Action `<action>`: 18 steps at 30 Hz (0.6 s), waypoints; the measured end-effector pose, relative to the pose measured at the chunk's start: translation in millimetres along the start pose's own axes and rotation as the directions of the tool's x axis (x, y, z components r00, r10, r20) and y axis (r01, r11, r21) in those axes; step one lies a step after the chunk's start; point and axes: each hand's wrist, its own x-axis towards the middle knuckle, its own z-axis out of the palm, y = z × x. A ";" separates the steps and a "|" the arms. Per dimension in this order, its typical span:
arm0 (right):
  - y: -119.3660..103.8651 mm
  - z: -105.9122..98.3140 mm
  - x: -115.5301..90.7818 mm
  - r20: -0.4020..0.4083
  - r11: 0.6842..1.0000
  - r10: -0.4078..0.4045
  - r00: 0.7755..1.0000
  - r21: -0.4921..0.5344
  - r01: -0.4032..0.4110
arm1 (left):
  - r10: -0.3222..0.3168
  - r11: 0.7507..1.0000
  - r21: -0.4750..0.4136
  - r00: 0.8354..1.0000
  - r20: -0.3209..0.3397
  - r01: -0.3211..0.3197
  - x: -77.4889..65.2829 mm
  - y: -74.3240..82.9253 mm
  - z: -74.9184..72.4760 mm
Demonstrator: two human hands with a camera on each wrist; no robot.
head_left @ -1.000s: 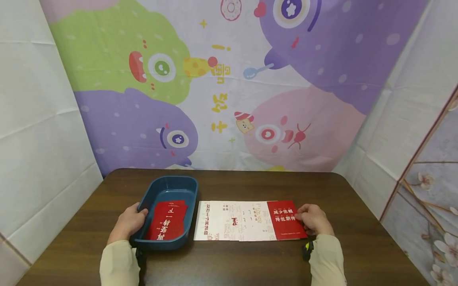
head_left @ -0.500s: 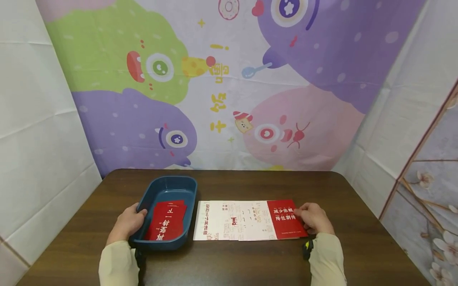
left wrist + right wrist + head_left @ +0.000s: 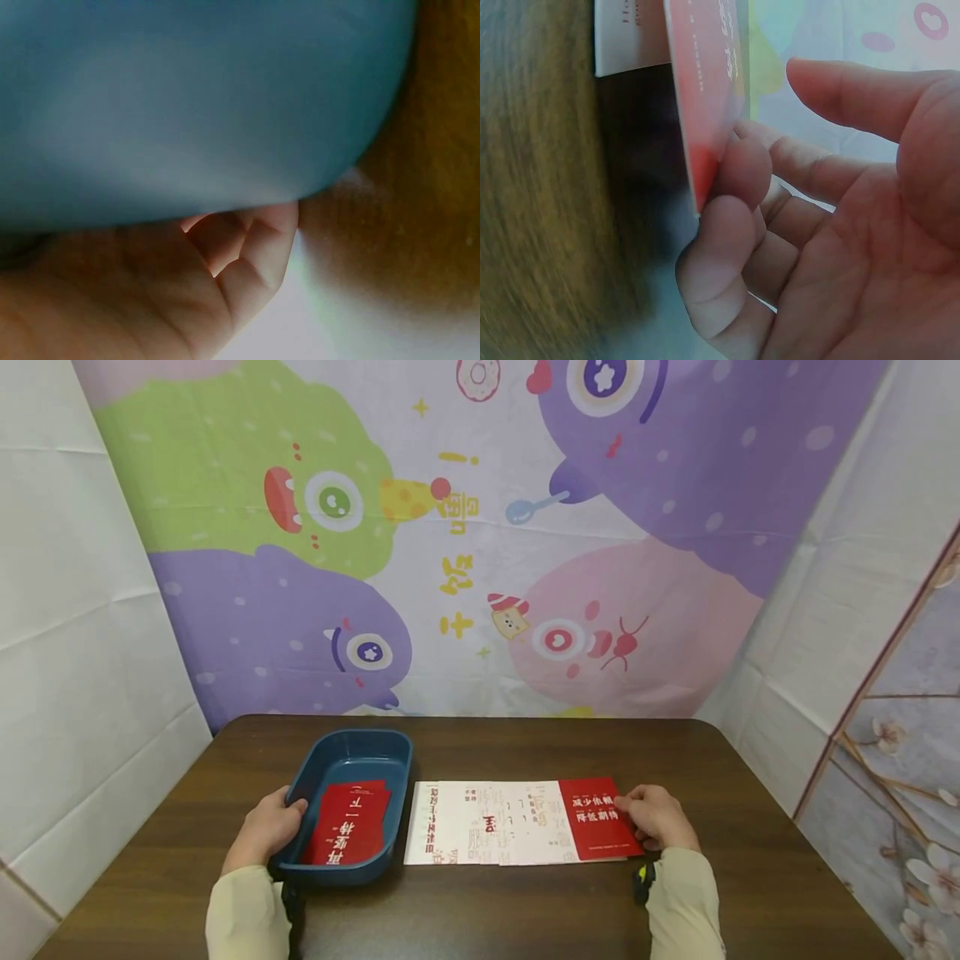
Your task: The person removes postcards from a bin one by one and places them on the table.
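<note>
On the left, my left hand [image 3: 272, 828] grips the near left side of a blue rectangular tray [image 3: 341, 870]; the left wrist view shows fingers [image 3: 259, 251] against the outside of its blue wall. Red cards [image 3: 347, 822] with white lettering lie overlapped inside the tray. To its right runs a row of overlapped white cards [image 3: 480, 843] with red print, topped at the right end by a red card [image 3: 596, 835] with white writing. My right hand [image 3: 658, 818] holds this red card by its right edge, with curled fingers [image 3: 720, 232] there. In the right wrist view, the card is tilted.
A dark brown wooden table [image 3: 480, 918] carries everything. Behind it hangs a cloth [image 3: 457, 693] printed with cartoon monsters. White cloth [image 3: 97, 610] hangs at the left, and a flower-patterned panel [image 3: 915, 760] stands at the right.
The right end of the red card under my right hand has shifted slightly, with its near edge turned a little upward. My left hand and the tray stay nearly still.
</note>
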 end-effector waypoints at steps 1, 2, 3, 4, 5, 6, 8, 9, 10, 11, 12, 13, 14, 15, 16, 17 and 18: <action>0.0 0.0 0.1 0.000 1.000 0.000 1.000 -0.005 0.000 | 0.003 1.000 0.003 1.000 -0.003 -0.003 0.1 -0.1 -0.1; -0.2 0.0 -0.1 0.000 1.000 0.001 1.000 -0.010 -0.001 | 0.003 1.000 0.004 1.000 -0.004 -0.003 0.1 -0.3 -0.1; -0.3 0.1 0.0 -0.001 1.000 0.000 1.000 -0.013 0.000 | 0.002 1.000 0.005 1.000 -0.003 -0.002 0.1 -0.4 -0.2; -0.5 0.0 -0.1 -0.001 1.000 -0.001 1.000 -0.016 0.000 | 0.004 1.000 0.008 1.000 -0.004 -0.004 0.0 -0.3 -0.4; -0.6 0.1 -0.2 -0.002 1.000 0.000 1.000 -0.015 0.000 | 0.006 1.000 0.013 1.000 -0.006 -0.006 0.3 -0.8 -0.3; -0.9 0.2 -0.5 -0.002 1.000 0.000 1.000 -0.014 0.000 | 0.009 1.000 0.019 1.000 -0.007 -0.009 0.4 -1.0 -0.5; -1.4 0.4 -1.5 -0.002 1.000 0.001 1.000 -0.010 -0.001 | 0.011 1.000 0.023 1.000 -0.003 -0.011 0.5 -1.7 -0.6; -1.6 0.5 -1.6 -0.002 1.000 0.002 1.000 -0.006 -0.002 | 0.012 1.000 0.025 1.000 -0.001 -0.012 0.6 -2.0 -0.6; -2.0 0.7 -2.1 -0.002 1.000 0.004 1.000 -0.004 -0.004 | 0.014 1.000 0.027 1.000 -0.001 -0.014 0.7 -2.2 -0.7; -2.1 0.8 -2.1 -0.003 1.000 0.005 1.000 -0.003 -0.005 | 0.016 0.999 0.029 1.000 0.001 -0.016 0.9 -2.6 -0.6; -2.7 0.7 -2.3 -0.003 1.000 0.004 1.000 -0.004 -0.004 | 0.015 1.000 0.026 1.000 0.003 -0.015 1.1 -2.7 -0.6; -2.9 0.8 -2.2 -0.004 1.000 0.004 1.000 -0.006 -0.004 | 0.015 1.000 0.023 1.000 0.004 -0.015 1.1 -2.7 -0.6; -3.3 0.8 -2.3 -0.004 1.000 0.004 1.000 -0.007 -0.004 | 0.015 1.000 0.022 1.000 0.004 -0.015 1.2 -2.7 -0.6; -3.3 0.8 -2.1 -0.007 1.000 0.007 1.000 -0.010 -0.007 | 0.015 1.000 0.020 1.000 0.004 -0.015 1.2 -2.5 -0.5; -3.5 0.9 -2.1 -0.010 1.000 0.007 1.000 -0.012 -0.007 | 0.015 1.000 0.019 1.000 0.003 -0.015 1.3 -2.4 -0.5; -3.7 1.0 -2.1 -0.011 1.000 0.008 1.000 -0.013 -0.008 | 0.013 1.000 0.017 1.000 0.003 -0.013 1.4 -2.3 -0.4; -4.0 1.1 -2.6 -0.013 1.000 0.010 1.000 -0.013 -0.010 | 0.012 1.000 0.016 1.000 0.003 -0.012 1.3 -2.1 -0.4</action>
